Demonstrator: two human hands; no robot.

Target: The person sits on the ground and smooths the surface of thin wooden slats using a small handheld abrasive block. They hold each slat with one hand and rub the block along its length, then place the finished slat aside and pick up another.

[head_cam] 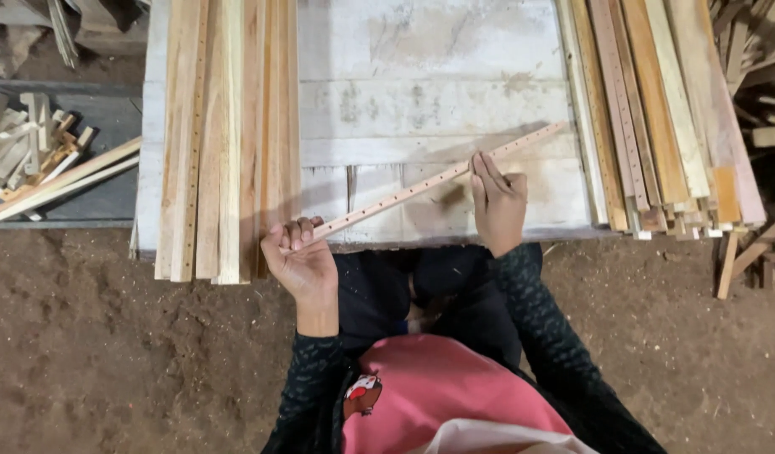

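Head view, looking down over a whitewashed plank table (pixel 421 76) set on bare dirt ground (pixel 110 353). Both hands on one thin wooden strip (pixel 429 183), pale, with a row of small holes drilled along its length. Strip lies diagonally over the table's near part, low end at the table's front edge on the left, high end toward the far right. Left hand (pixel 299 256) grips the low end, fingers curled together around it, thumb underneath; clamped on the strip. Right hand (pixel 498 206) lies on the strip near its middle, fingers straight and close together, tips pressing the wood, palm over the tabletop; whether the thumb wraps under cannot be told. To the left on the table, a stack of long wooden slats (pixel 228 134) laid lengthwise, one drilled with holes, its near ends overhanging the table edge just beside the left hand. To the right, a second stack of slats (pixel 656 109), mixed tan and pinkish, fanned slightly. Offcuts of wood (pixel 30 151) heaped at far left, more scrap at far right. Person wears dark patterned sleeves (pixel 547 336) and a pink garment (pixel 438 387).
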